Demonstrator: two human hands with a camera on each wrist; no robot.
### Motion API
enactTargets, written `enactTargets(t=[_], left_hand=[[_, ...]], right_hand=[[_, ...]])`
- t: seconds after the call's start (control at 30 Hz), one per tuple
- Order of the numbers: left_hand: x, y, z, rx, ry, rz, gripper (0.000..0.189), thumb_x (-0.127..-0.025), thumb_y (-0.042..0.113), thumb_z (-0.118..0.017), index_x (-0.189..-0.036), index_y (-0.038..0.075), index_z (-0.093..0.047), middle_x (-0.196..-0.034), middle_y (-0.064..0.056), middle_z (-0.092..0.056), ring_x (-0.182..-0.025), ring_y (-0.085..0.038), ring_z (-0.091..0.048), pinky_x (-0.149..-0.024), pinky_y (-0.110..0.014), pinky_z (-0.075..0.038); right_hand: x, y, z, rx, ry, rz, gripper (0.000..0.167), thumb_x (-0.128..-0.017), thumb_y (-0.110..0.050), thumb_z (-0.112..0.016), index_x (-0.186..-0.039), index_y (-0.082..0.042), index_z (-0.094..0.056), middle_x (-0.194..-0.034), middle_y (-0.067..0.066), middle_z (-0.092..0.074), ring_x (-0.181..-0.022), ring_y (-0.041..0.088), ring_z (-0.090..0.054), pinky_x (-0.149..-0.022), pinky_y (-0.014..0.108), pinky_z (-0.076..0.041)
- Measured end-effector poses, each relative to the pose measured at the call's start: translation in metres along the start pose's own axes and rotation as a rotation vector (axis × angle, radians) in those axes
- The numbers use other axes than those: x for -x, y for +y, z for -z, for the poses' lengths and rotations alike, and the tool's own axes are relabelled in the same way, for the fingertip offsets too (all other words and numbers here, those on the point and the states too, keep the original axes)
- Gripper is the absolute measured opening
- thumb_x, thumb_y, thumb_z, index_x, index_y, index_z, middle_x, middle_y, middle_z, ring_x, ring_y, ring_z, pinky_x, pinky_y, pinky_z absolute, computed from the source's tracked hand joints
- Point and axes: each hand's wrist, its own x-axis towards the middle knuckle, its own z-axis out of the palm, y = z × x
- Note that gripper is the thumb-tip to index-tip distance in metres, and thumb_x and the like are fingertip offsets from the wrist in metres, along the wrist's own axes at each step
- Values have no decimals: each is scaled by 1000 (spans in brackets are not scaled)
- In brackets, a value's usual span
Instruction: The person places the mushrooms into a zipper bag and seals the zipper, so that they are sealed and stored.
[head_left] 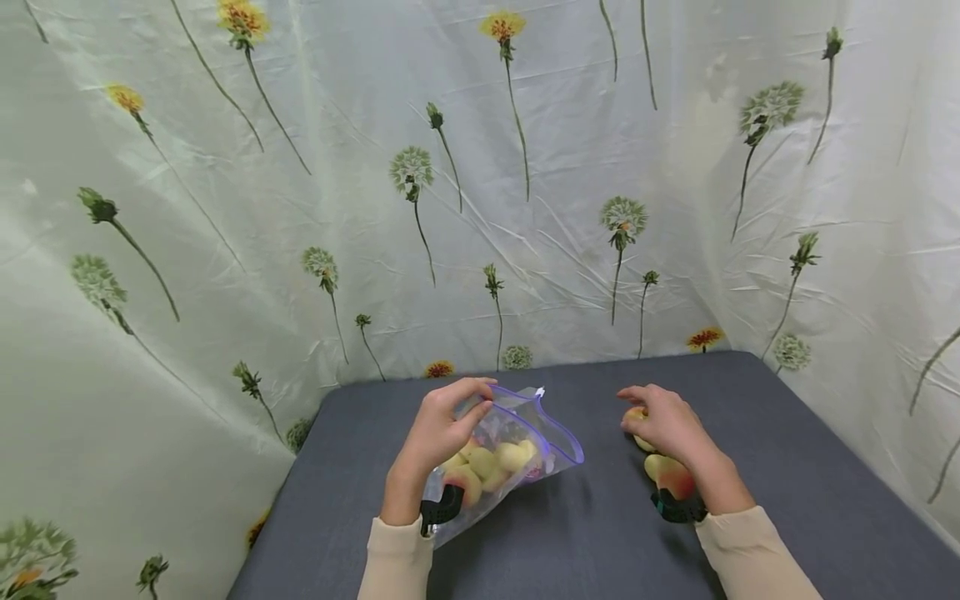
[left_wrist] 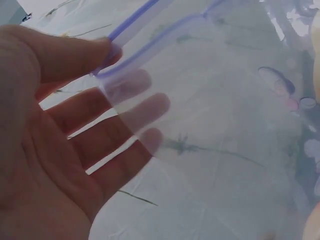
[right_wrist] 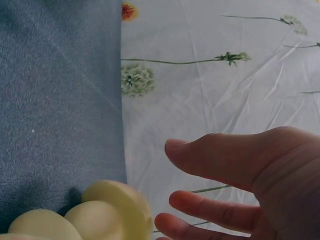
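While the clear zip bag (head_left: 551,427) leans open-mouthed over the desk (head_left: 585,542) with peaches (head_left: 482,462) inside, the left hand (head_left: 446,425) pinches its purple rim (left_wrist: 134,19) — best held high and wide. Beside the loose peaches (head_left: 656,469), the right hand (head_left: 663,425) holds nothing, thumb and fingers parted; cupping one peach lightly — never squeezing — should spare it bruises.

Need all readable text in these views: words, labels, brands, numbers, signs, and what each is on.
No readable text in any view.
Clear plastic zip bag with purple rim: pink and whitish marks, too blurred to tell whether any is lettering.
Black wrist straps: too small to read anything.
White curtain with dandelion print: plants only, no lettering.
Yellow-and-red round fruits: no lettering visible.
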Motion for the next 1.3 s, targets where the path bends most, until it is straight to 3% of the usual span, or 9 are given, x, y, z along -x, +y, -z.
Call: enactTargets(t=[0.17,0.47,0.73,0.93,1.3], left_hand=[[-1,3,1,-42,-54,27,6,-97,11,-70,-101,16,-69,-124,7,-68,-104,-9,-66,-79,-35,-52],[2,3,1,-27,-67,42,5,-98,12,-68,-100,17,-68,-115,-4,-72,-89,-14,-67,-72,-34,-52],[1,5,0,-44,-69,47,5,-98,14,-68,-103,16,-70,-109,8,-70,-84,-6,-64,-72,-34,-53],[1,6,0,-38,-74,53,6,-99,14,-67,-103,18,-70,-107,7,-70,-87,-6,-63,-75,-35,-53],[0,6,-3,-68,-86,36,7,-99,16,-67,-105,19,-69,-103,9,-69,-71,-8,-57,-67,-30,-49]], right_hand=[[-2,2,-2,45,1,-14,45,-87,-21,-78,-129,-10,-67,-116,17,-63,-102,37,-63,-72,50,-52],[-1,10,-7,109,8,-28,44,-85,-21,-81,-124,-7,-69,-108,16,-63,-91,34,-62,-68,49,-51],[-3,17,-6,140,-24,-42,44,-84,-17,-79,-125,-5,-68,-104,16,-60,-82,28,-58,-63,46,-47],[-5,19,-8,146,-29,-29,50,-83,-16,-80,-129,-4,-65,-102,15,-58,-79,28,-56,-64,47,-46],[-5,30,-16,151,-41,-33,58,-82,-15,-82,-135,-4,-61,-108,19,-58,-86,33,-57,-67,49,-47]])
